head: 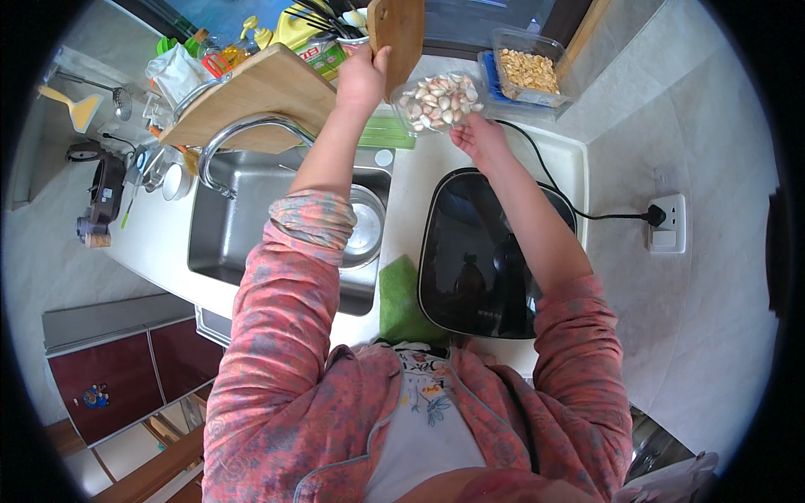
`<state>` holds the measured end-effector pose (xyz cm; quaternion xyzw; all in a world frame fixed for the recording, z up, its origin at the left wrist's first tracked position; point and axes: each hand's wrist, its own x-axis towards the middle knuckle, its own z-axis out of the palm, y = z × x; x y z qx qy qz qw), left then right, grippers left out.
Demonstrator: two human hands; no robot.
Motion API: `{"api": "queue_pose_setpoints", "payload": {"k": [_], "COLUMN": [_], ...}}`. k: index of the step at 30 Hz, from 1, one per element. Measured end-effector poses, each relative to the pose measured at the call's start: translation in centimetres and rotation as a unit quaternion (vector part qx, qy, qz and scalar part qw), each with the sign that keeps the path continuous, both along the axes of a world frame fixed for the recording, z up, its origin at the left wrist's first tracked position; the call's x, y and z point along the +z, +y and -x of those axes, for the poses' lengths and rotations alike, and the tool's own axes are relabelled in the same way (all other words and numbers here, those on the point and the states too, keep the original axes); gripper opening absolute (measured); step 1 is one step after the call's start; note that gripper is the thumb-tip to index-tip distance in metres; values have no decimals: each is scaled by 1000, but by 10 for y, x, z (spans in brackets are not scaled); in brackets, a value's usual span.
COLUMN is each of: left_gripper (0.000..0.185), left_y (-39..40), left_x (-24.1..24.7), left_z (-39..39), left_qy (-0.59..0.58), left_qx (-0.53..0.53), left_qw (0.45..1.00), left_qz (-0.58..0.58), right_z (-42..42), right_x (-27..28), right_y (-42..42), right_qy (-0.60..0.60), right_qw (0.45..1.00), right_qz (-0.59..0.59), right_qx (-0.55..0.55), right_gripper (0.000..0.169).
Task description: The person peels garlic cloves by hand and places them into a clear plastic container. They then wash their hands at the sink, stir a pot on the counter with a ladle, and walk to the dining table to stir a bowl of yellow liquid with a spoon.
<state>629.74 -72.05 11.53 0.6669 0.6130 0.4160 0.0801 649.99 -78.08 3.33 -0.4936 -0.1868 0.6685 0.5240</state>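
My left hand (362, 78) grips the edge of a small upright wooden cutting board (402, 41) at the back of the counter. Most of its fingers are hidden from view; the thumb shows against the wood. My right hand (479, 141) is at the near right corner of a clear plastic tub (402, 119), its fingers curled at the rim. Peeled-looking and skin-on garlic cloves (444, 100) fill the tub. Left of the tub lies a flat green plastic piece (380, 133). A larger wooden cutting board (270, 94) leans behind the sink, left of my forearm.
Below my left arm is a steel sink (217, 245) with a curved faucet (210, 151) and a metal bowl (365, 226). A black-lidded appliance (465, 251) sits under my right forearm, beside a green cloth (399, 302). Another tub (528, 72) of flaky pieces stands back right. A cord (604, 217) reaches the wall socket.
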Motion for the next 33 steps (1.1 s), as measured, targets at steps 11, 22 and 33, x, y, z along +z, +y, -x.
{"api": "queue_pose_setpoints", "payload": {"k": [11, 22, 33], "left_gripper": [37, 33, 32], "left_y": [-3, 0, -5], "left_x": [-6, -9, -8], "left_z": [-24, -30, -37], "left_qy": [14, -29, -31], "left_qx": [-18, -21, -21], "left_qw": [1000, 997, 998], "left_qz": [-9, 64, 53], "right_z": [-62, -131, -142], "right_x": [80, 92, 90], "right_y": [-61, 26, 48], "right_qy": [-15, -51, -108], "right_qw": [997, 989, 986], "right_qz": [-82, -69, -38], "right_qx": [4, -117, -121], "right_gripper": [26, 21, 25]}}
